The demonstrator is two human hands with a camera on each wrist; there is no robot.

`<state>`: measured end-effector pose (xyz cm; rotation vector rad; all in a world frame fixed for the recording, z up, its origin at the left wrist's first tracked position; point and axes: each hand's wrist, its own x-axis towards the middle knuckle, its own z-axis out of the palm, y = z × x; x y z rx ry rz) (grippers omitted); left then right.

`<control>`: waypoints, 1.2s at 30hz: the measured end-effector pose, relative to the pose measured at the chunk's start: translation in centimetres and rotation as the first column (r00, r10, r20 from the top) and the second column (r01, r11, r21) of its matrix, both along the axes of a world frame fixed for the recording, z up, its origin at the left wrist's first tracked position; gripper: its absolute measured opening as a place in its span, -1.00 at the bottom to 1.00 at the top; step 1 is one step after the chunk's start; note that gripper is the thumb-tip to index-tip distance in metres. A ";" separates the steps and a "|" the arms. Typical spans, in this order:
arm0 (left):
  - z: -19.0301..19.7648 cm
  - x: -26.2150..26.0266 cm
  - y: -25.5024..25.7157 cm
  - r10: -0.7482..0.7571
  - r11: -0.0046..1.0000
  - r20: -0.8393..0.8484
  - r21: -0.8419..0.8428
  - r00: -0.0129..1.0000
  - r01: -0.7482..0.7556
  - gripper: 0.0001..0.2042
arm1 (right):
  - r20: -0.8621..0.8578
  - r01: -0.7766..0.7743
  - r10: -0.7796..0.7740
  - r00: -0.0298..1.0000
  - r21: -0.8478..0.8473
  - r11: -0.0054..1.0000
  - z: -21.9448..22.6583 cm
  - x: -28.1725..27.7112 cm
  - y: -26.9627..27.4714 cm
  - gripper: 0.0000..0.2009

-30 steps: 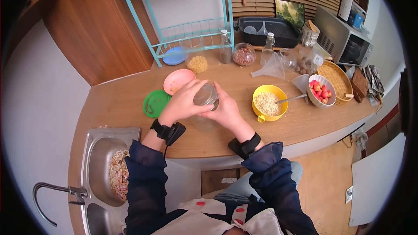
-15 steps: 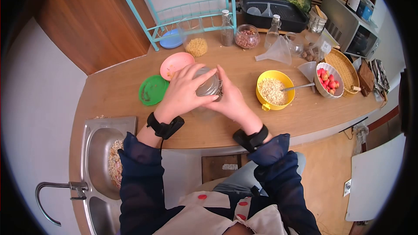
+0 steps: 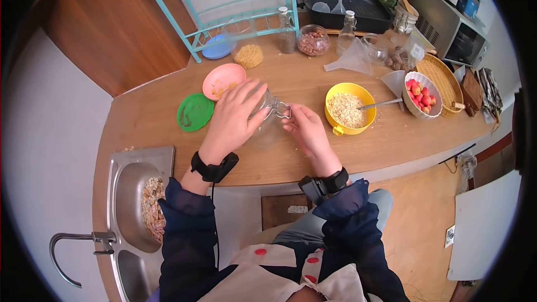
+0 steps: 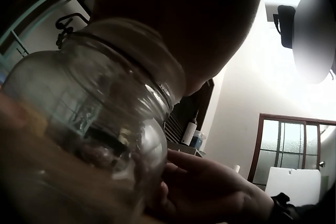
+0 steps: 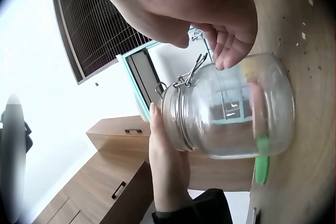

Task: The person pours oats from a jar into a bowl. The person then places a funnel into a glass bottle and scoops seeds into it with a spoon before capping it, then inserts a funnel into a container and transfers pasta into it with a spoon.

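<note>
A clear glass clip-top jar [image 5: 231, 113] stands upright on the counter in front of me. It looks empty; shapes behind it show through the glass. My left hand [image 3: 232, 120] rests over the lid, fingers spread across it, with the thumb along its rim in the right wrist view. The wire clasp [image 3: 281, 109] sticks out from the jar's neck on the right. My right hand [image 3: 310, 132] is beside it with bent fingers, fingertips right at the wire; whether they pinch it I cannot tell. In the left wrist view the jar [image 4: 100, 98] fills the foreground.
Right of the jar sits a yellow bowl [image 3: 338, 130] of oats with a spoon. Pink [image 3: 215, 89] and green [image 3: 193, 126] dishes lie left. Behind are pasta [image 3: 248, 56], bottles, a funnel [image 3: 355, 59] and nuts. A bowl of red fruit [image 3: 410, 107] stands right, a sink [image 3: 120, 190] left.
My right hand has left the jar's side and moved right to the wire clasp, which now shows swung outward. The left hand stays over the lid. The head view has shifted slightly.
</note>
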<state>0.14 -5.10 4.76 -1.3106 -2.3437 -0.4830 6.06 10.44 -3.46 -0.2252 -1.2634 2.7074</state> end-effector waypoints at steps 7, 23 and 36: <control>0.1 0.5 0.1 0.014 0.999 0.020 0.045 1.000 -0.015 -0.64 | -0.224 0.235 -0.193 0.955 0.179 0.955 2.2 0.1 -1.0 -0.76; 0.0 0.5 0.1 -0.013 0.994 0.079 0.110 0.997 0.004 -0.59 | -0.532 0.540 -0.166 0.830 0.694 0.477 4.3 -0.4 -1.6 -0.68; -0.3 0.2 -0.3 -0.114 0.988 -0.014 0.106 0.993 0.115 -0.65 | -0.455 0.443 -0.089 0.886 0.774 0.453 4.9 -1.0 -0.3 -0.71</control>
